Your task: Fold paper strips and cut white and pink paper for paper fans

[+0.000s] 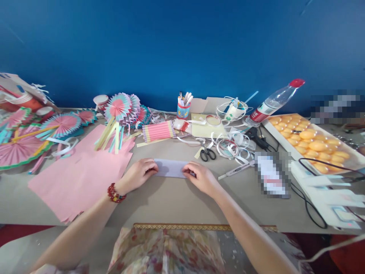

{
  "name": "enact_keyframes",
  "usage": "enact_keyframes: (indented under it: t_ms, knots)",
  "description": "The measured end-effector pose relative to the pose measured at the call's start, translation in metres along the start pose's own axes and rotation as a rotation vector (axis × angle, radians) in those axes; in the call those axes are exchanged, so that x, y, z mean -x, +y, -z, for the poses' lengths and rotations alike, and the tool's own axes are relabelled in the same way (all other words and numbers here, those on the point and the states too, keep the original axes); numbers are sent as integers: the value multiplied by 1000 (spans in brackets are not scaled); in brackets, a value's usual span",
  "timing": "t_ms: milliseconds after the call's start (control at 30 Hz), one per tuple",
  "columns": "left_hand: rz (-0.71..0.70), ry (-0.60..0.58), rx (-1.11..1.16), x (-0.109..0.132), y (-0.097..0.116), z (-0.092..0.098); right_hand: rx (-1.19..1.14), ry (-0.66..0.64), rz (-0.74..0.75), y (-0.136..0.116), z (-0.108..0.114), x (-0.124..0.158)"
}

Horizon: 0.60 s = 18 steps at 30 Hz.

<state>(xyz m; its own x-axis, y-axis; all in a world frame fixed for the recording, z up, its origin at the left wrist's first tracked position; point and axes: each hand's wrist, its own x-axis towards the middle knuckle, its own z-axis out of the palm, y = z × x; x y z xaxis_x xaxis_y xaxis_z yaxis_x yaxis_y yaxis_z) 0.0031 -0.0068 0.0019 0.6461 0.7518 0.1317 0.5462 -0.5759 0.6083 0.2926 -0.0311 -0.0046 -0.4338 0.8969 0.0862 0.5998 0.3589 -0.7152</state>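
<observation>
A pale lilac strip of paper [170, 168] lies flat on the grey table [176, 198] in front of me. My left hand [140, 173], with a red bead bracelet at the wrist, has its fingers curled onto the strip's left end. My right hand [200, 177] pinches the strip's right end, fingers pressed down on it. Both hands hold the paper against the table.
A stack of pink paper sheets [80, 179] lies to the left. Folded paper fans [61, 125] and a fan with paper sticks [118, 110] lie behind it. Black scissors [207, 153], paper ribbon loops [228, 146], a pen cup [183, 108], a plastic bottle [275, 101] and a tray of orange balls [313, 142] stand to the right.
</observation>
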Motion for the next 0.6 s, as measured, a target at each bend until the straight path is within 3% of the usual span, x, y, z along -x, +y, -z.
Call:
enact_keyframes:
  t_ms: [600]
  knots:
    - [12,1,-21,0,0,-1,30,36,39,2,-4,3]
